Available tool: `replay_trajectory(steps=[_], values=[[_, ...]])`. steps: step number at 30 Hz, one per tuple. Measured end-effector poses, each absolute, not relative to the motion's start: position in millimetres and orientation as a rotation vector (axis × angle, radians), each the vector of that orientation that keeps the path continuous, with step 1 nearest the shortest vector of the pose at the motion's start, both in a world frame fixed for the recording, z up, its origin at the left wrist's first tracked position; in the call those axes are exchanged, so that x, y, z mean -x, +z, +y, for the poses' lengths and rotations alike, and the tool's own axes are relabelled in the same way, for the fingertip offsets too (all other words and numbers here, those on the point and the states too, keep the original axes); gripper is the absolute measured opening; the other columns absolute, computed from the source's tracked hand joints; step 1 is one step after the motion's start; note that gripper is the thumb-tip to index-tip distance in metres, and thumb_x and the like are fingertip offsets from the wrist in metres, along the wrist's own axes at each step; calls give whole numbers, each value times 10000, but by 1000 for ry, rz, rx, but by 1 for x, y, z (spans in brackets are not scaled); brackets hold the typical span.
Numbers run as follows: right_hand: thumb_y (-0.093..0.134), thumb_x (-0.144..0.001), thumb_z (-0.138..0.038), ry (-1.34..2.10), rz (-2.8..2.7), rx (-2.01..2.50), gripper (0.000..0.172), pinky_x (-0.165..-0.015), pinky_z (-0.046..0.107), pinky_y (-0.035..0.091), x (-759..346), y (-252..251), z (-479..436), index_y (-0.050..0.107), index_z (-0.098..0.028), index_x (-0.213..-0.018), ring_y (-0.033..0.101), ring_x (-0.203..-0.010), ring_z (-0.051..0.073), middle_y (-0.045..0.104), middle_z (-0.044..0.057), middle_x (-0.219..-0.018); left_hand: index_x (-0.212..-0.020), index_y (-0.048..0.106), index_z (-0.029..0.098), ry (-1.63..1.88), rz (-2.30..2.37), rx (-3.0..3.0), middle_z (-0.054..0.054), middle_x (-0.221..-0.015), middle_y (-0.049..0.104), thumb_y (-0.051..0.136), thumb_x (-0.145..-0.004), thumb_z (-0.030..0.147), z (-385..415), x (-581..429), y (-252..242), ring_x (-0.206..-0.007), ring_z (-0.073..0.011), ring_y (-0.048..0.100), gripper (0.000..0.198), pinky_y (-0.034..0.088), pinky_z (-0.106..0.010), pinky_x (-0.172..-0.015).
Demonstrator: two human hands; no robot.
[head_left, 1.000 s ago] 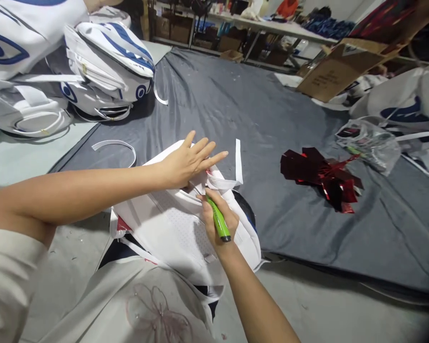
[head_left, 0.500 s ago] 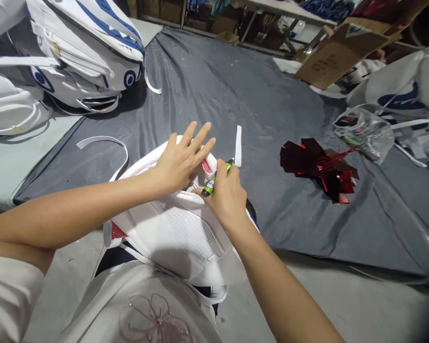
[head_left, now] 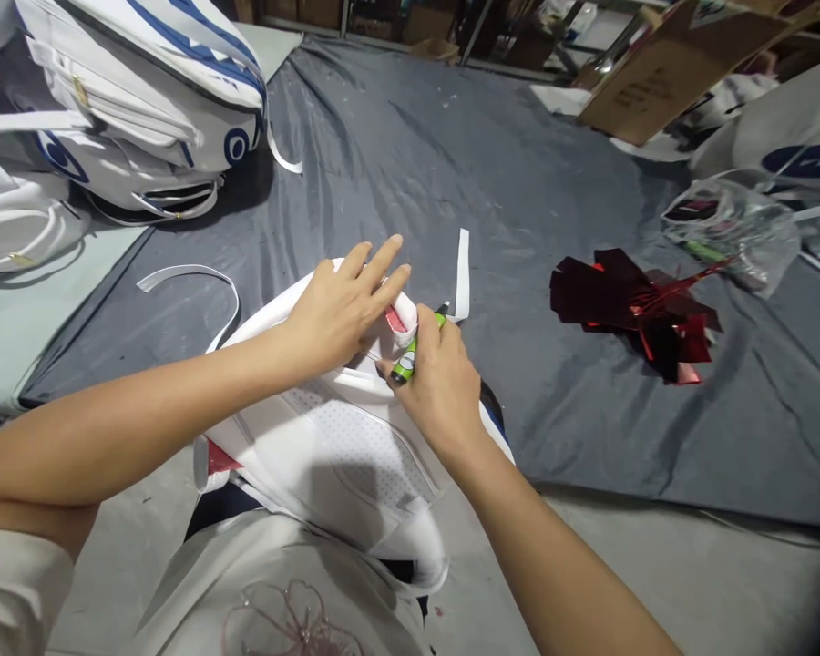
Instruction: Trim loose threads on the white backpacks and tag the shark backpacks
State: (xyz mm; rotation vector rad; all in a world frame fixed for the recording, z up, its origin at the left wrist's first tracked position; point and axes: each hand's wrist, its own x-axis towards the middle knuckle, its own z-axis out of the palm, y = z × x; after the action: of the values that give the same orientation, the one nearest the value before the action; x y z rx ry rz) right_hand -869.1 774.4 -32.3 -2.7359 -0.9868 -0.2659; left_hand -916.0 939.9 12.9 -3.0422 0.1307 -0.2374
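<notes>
At the near edge of the counter (head_left: pixel 560 428), a white bag (head_left: pixel 355 446) was touched by the left hand (head_left: pixel 338 310), fingers spread; a green marker (head_left: pixel 404 366) was gripped by the right hand (head_left: pixel 445 383). The carton print (head_left: pixel 648 94) was illegible.

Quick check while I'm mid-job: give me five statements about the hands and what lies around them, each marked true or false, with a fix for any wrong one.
1. The right hand holds a green pen. True.
2. The left hand is clenched in a fist. False: its fingers are spread over the top of the white bag.
3. The red foil piece lies on the gray table cover. True.
4. The cardboard box is in the lower left of the view. False: it is in the upper right.
5. A curved white strap lies to the left of the left hand. True.
</notes>
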Motion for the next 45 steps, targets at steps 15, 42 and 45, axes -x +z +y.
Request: replay_trajectory(steps=[15,42,45], values=[[719,-814,-279,-328,-945,2769,627,-732,386,488,866,-34,781,436,-110,-1348,609,-958,327,589,190,-1116,-1592,40,201,-269,199,2950,-206,-1625,174,735,-796,431,933,909,8,-1428,-417,278,1081,263,-624,-1104],[643,-889,-216,334,-1520,2174,213,-872,385,535,851,11,745,723,-234,-1085,707,-953,223,753,55,-1057,-1577,140,249,-212,-26,3060,-104,-1674,-41,641,-856,236,931,913,11,-1520,-400,101,878,414,-504,-1011],[653,-886,-197,202,-1581,2143,183,-863,389,516,854,5,746,709,-217,-1059,704,-966,226,753,57,-1044,-1584,94,256,-232,-49,3079,-99,-1674,-49,623,-861,235,931,914,10,-1523,-409,72,895,410,-523,-1013]])
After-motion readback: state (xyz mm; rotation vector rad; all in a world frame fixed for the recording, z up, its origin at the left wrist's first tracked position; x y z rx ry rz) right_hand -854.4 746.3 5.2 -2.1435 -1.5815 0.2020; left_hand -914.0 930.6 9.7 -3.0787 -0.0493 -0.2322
